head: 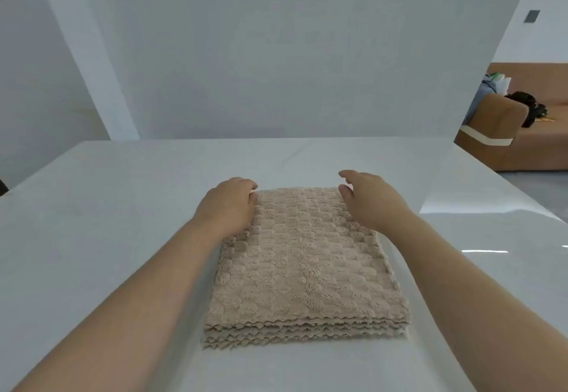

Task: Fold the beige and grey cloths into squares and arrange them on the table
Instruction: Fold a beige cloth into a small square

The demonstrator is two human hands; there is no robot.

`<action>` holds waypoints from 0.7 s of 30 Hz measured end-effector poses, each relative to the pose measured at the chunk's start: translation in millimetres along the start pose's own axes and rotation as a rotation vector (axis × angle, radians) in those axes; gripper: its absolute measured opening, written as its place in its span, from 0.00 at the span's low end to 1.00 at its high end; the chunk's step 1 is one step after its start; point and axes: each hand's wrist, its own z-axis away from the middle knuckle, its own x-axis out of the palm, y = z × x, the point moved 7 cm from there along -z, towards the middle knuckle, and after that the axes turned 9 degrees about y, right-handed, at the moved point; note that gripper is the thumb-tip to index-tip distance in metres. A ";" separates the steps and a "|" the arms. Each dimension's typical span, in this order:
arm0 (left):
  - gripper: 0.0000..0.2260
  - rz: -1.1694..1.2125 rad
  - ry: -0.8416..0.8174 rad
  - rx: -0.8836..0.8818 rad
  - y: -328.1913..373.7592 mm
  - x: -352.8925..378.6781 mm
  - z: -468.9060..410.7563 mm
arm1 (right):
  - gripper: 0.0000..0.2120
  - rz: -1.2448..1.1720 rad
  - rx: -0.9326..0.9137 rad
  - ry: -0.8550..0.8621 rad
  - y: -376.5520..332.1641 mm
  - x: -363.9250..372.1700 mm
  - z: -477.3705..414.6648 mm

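Note:
A beige textured cloth (304,265) lies folded in several layers on the white table (107,207), its scalloped edges stacked toward me. My left hand (229,204) rests at the cloth's far left corner, fingers curled over the edge. My right hand (367,197) hovers at the far right corner with fingers relaxed and thumb apart, holding nothing. No grey cloth is in view.
The table's far edge (276,139) meets a white wall. At the right, beyond the table, stands a brown sofa (507,133) with dark items on it. Bare table surface spreads left and right of the cloth.

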 end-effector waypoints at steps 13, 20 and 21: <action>0.15 -0.031 -0.189 0.009 -10.1 34.3 -30.5 | 0.21 -0.020 0.057 -0.226 31.4 33.7 -24.6; 0.13 -0.086 -0.152 -0.028 -21.1 38.0 -32.3 | 0.14 0.027 0.043 -0.154 36.2 34.8 -28.4; 0.13 -0.093 -0.135 -0.025 -20.6 37.2 -31.6 | 0.14 0.036 0.034 -0.137 35.6 34.1 -28.8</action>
